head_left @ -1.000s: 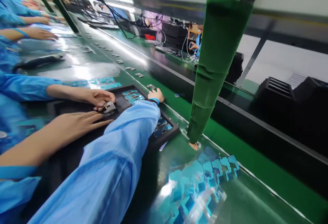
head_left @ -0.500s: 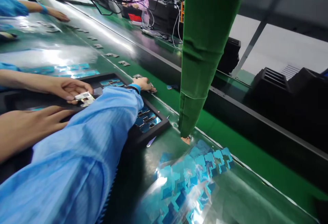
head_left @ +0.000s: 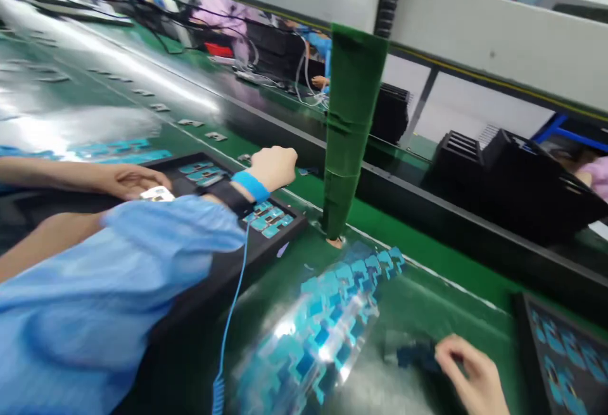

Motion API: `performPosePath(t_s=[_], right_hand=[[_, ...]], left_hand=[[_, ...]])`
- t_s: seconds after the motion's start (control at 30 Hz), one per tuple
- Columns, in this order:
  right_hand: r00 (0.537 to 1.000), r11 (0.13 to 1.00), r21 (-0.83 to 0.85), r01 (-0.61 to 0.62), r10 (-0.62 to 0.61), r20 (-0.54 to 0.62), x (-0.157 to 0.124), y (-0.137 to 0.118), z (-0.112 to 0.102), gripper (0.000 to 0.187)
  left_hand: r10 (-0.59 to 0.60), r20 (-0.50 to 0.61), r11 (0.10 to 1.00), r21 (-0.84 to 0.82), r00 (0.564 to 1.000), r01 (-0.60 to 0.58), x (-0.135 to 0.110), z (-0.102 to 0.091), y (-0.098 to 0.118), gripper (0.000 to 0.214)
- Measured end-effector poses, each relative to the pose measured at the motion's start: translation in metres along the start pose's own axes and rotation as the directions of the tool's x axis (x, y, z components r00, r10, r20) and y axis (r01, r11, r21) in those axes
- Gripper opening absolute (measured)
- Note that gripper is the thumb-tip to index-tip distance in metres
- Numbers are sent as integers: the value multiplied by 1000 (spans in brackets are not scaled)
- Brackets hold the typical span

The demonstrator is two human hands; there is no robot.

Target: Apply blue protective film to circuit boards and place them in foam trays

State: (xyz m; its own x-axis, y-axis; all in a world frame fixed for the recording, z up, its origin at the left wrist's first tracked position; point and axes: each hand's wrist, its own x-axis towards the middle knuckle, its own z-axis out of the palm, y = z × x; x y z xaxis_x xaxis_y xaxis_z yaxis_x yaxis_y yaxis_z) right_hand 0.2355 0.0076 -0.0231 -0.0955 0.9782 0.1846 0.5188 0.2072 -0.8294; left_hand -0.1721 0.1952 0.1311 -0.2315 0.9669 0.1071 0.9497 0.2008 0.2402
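My left hand (head_left: 273, 168), in a blue sleeve with a blue wrist strap (head_left: 251, 185), is closed above the far edge of a black tray (head_left: 298, 223). Its fingertips are turned away, so anything in them is hidden. Beside it lies a grey metal part (head_left: 244, 158). The tray holds several blue-filmed parts (head_left: 270, 218). At the lower right, my right hand (head_left: 470, 374) pinches a dark blue film piece (head_left: 411, 353), blurred, above the green bench. Left of it lies a clear sheet with several blue film pieces (head_left: 327, 326).
A co-worker's hand (head_left: 135, 180) at the left holds a pale metal part (head_left: 158, 194). A green-wrapped post (head_left: 349, 136) stands behind the sheet. Another black tray (head_left: 532, 339) with blue-filmed parts is at the right. Several metal parts (head_left: 190, 123) line the belt. A coiled cord (head_left: 218, 389) hangs from my strap.
My left hand has lifted from the metal parts and closed, and its strap and cord now show. My right hand and the right tray have come into view as the camera turned.
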Motion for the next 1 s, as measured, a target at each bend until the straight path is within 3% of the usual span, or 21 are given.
performPosePath(t_s=[0.13,0.17,0.2,0.27,0.33,0.37,0.43,0.53,0.67,0.77,0.9,1.0], right_hand=[[995,983,161,-91,98,-33,4,-6,-1,32],[993,972,213,-99,109,-38,5,-8,-1,31],[993,960,263,-97,113,-47,7,-11,-2,31],[989,938,336,-88,122,-83,10,-14,-2,30],[981,927,365,-82,140,-136,13,-15,-3,30],[975,926,368,-80,150,-166,14,-14,-4,30],[961,928,366,-74,165,-223,16,-11,-5,30],[943,919,390,-61,182,-280,16,-7,-7,28],[952,886,456,-91,211,-220,14,-9,-6,23],[960,862,481,-158,249,-130,12,-12,-5,22],[953,825,509,-246,301,-28,11,-18,-6,22],[950,816,514,-266,313,-5,10,-21,-7,21]], left_hand=[[184,20,982,26,983,-185,-88,-21,36,35],[230,26,973,-41,973,-229,-110,-19,43,34],[242,13,940,-250,970,-231,-130,-14,49,29],[180,89,686,-725,980,-61,-166,9,59,26],[155,280,367,-907,947,208,-191,42,67,30],[168,372,267,-909,913,321,-200,59,71,33],[206,485,174,-873,850,456,-211,91,77,37],[267,574,155,-819,774,553,-216,121,82,38],[322,633,154,-769,704,621,-219,134,81,36],[365,646,103,-744,670,661,-222,136,79,38],[386,631,6,-731,673,682,-228,141,78,46],[355,598,15,-772,719,635,-233,144,78,47]])
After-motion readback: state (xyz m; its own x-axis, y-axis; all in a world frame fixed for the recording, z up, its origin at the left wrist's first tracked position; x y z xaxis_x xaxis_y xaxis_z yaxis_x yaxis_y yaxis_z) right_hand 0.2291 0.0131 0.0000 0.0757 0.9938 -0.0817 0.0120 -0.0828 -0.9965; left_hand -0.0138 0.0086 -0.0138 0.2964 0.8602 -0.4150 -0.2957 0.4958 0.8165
